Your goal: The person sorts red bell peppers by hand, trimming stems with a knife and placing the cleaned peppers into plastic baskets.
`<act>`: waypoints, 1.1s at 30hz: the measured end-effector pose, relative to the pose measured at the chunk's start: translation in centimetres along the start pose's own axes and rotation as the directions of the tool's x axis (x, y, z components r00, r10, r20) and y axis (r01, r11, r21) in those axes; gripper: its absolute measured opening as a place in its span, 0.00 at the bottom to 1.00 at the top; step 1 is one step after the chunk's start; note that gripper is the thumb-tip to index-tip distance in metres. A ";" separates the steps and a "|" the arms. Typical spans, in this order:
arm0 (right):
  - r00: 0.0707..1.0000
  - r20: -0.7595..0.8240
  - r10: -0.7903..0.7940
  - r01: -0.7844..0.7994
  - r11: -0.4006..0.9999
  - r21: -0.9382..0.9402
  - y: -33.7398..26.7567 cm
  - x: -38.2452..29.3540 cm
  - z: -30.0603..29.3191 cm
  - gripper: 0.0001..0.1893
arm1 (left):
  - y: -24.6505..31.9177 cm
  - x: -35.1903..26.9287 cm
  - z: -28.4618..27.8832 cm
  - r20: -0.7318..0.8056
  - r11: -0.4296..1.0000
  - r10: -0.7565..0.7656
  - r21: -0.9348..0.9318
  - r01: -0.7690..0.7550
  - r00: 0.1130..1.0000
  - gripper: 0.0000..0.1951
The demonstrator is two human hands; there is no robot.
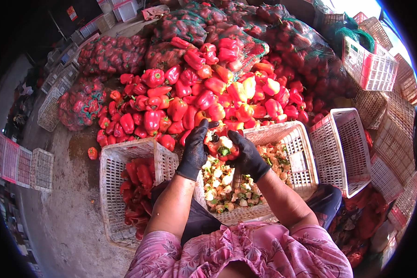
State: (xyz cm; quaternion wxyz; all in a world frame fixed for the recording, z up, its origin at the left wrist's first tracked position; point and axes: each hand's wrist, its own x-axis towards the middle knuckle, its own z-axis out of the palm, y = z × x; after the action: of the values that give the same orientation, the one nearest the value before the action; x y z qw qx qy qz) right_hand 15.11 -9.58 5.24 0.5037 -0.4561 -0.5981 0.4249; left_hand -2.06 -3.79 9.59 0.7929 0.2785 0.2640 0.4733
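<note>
A red bell pepper (233,153), with its pale core and green stem showing, is held between my two hands. My left hand (194,147), in a black glove, grips its left side. On its right side are the fingers of my right hand (246,153), gloved alike. Below them stands a white plastic crate (300,139) holding many pale pepper cores with green stems (226,187). To the left, another white crate (106,194) contains red pepper pieces (139,180). Whether either hand also holds a tool is hard to see.
Beyond the crates lies a large heap of red bell peppers (180,107). Filled mesh sacks (305,52) rise behind it. A tilted crate (328,149) and stacked crates (392,139) stand at right. More crates (41,170) sit on the concrete floor (69,215) at left.
</note>
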 end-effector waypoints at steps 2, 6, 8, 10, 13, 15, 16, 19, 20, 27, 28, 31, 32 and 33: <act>1.000 0.013 -0.021 0.021 1.000 0.000 -1.0 -0.4 -0.1 0.35 | -0.4 0.4 -1.4 0.044 0.999 -0.026 -0.032 0.028 0.999 0.21; 0.997 -0.021 0.074 -0.070 0.989 0.132 -1.7 -0.5 -0.6 0.27 | 0.1 -0.1 0.3 -0.173 0.927 -0.136 -0.370 0.063 0.975 0.20; 0.994 -0.046 0.095 -0.090 0.992 0.087 -2.8 -0.8 -1.0 0.24 | 0.1 -0.4 -0.5 -0.164 0.907 -0.188 -0.406 0.107 0.968 0.20; 0.996 -0.080 0.045 -0.045 0.999 -0.008 -5.0 -0.9 -1.6 0.27 | 0.5 -0.4 -2.2 -0.157 0.951 -0.153 -0.290 0.102 0.976 0.22; 0.943 -0.043 -0.329 0.259 0.811 -0.525 -4.0 -1.1 -4.0 0.38 | 1.8 -1.0 -2.0 -0.285 0.962 -0.160 -0.259 0.085 0.945 0.21; 0.966 -0.089 -0.244 0.189 0.897 -0.401 -2.8 -1.3 -5.0 0.40 | 1.6 -1.6 -3.1 -0.164 0.902 -0.237 -0.403 0.154 0.958 0.19; 0.974 -0.086 -0.208 0.166 0.922 -0.349 -3.0 -1.1 -5.3 0.35 | 2.0 -2.3 -3.0 -0.078 0.866 -0.219 -0.475 0.157 0.973 0.17; 0.987 -0.150 0.061 -0.035 0.985 0.167 -4.8 -1.9 -5.5 0.28 | 5.4 -1.4 -9.6 0.093 0.792 0.000 -0.607 0.057 0.996 0.11; 0.982 -0.180 -0.053 0.054 0.999 -0.001 -3.7 -2.1 -6.0 0.29 | 7.2 -1.8 -11.1 0.069 0.770 0.148 -0.634 -0.071 0.987 0.09; 0.980 -0.199 -0.007 0.019 0.998 0.056 -8.2 -2.4 -6.0 0.25 | 13.7 -14.5 -30.2 -0.420 0.010 0.611 0.852 0.524 0.671 0.26; 0.967 -0.154 0.204 -0.147 0.937 0.317 -8.5 -2.5 -6.1 0.25 | 13.0 -14.5 -26.4 -0.342 -0.163 0.639 0.816 0.555 0.690 0.28; 0.991 -0.106 -0.081 0.079 0.997 -0.023 -4.0 -2.3 -6.4 0.27 | 11.5 -10.2 -12.0 0.124 -0.021 0.658 0.989 -0.147 0.743 0.36; 0.970 -0.051 -0.239 0.213 0.928 -0.306 -4.4 -2.7 -6.2 0.27 | 9.9 -9.6 -4.7 0.118 0.127 0.564 0.966 -0.227 0.818 0.38; 0.983 -0.015 -0.185 0.178 0.962 -0.208 -4.8 -2.8 -5.5 0.30 | 8.5 -8.3 -2.9 0.404 -0.006 0.478 0.889 -0.457 0.780 0.38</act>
State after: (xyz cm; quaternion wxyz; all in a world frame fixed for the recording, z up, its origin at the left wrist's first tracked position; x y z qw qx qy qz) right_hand 20.19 -13.06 10.00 0.5008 -0.4563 -0.6694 0.3048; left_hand -12.61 -7.28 14.74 0.2251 0.7769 0.3970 0.4337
